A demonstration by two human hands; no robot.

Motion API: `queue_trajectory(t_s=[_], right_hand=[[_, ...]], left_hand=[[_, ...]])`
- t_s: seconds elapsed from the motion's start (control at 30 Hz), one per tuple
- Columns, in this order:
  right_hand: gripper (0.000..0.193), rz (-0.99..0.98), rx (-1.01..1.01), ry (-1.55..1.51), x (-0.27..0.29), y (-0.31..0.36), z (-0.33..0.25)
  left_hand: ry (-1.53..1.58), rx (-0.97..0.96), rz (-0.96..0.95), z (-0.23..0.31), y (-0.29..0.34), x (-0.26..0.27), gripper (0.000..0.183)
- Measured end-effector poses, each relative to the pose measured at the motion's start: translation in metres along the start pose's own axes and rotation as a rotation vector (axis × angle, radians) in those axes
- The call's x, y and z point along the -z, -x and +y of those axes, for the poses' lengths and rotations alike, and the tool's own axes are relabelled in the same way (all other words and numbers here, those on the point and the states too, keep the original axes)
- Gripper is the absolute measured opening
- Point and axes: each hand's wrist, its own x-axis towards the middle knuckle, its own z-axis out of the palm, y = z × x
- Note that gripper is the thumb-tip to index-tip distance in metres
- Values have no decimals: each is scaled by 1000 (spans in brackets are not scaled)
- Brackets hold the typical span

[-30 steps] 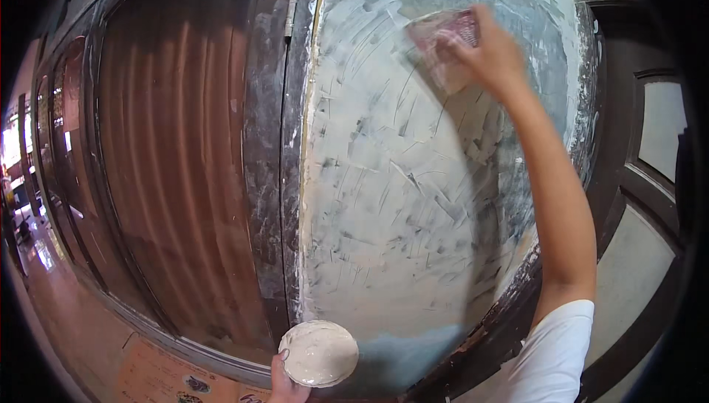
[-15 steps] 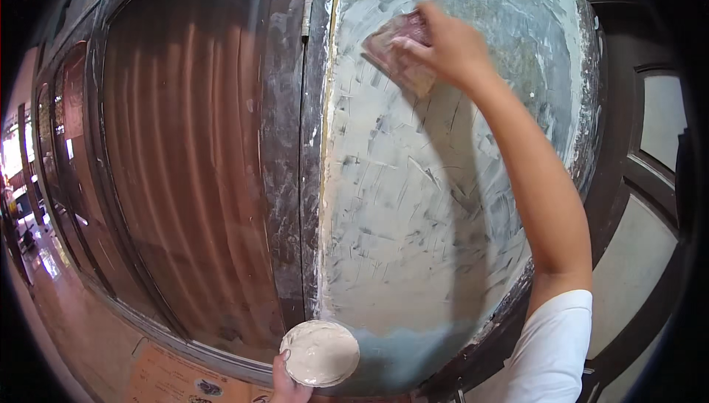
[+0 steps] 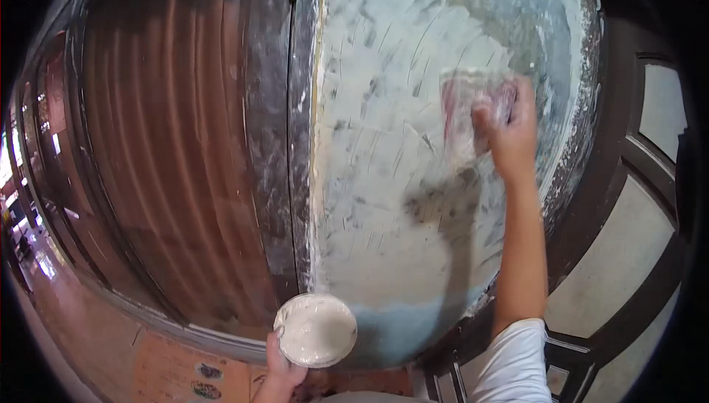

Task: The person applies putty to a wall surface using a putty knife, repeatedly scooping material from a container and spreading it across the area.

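My right hand [image 3: 513,137] is closed round a flat, reddish putty spreader [image 3: 458,108] smeared with pale paste. The spreader lies against the wall panel [image 3: 380,211], on the right of its upper part, and is slightly blurred. Pale filler streaks cover much of the panel, while grey patches show at the upper right and a bluish band runs along the bottom. Low in front of the wall, my left hand [image 3: 286,370] grips the side of a round tub [image 3: 319,333] of creamy putty. Some of its fingers are hidden beneath the tub.
Left of the panel stands a dark, worn wooden frame [image 3: 272,130] beside glass with a brown curtain [image 3: 166,159] behind it. A dark door with pale panels [image 3: 617,237] is at the right. Printed orange cardboard [image 3: 166,370] lies on the floor at the lower left.
My right hand has swept the spreader right and down across the panel, and pale filler now covers more of the upper part. The view has shifted slightly; my left hand still holds the tub.
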Motion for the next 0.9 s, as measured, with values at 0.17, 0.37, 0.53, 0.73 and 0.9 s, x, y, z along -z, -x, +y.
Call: queue_trajectory(t_s=[0.17, 0.37, 0.53, 0.73, 0.9], right_hand=[[48, -320, -606, -431, -46, 198, -17], [38, -593, -701, -339, -62, 232, 7], [36, -760, -634, -470, -64, 225, 25], [35, -892, -638, -590, -59, 220, 42], [35, -897, -630, -590, -44, 221, 54]], left_hand=[[37, -12, -43, 6, -5, -19, 62], [-15, 54, -74, -7, -12, -51, 62], [6, 34, -87, -24, -13, -64, 62], [38, 55, -35, -39, -7, -77, 60], [-5, 19, -68, -51, -3, -94, 63]])
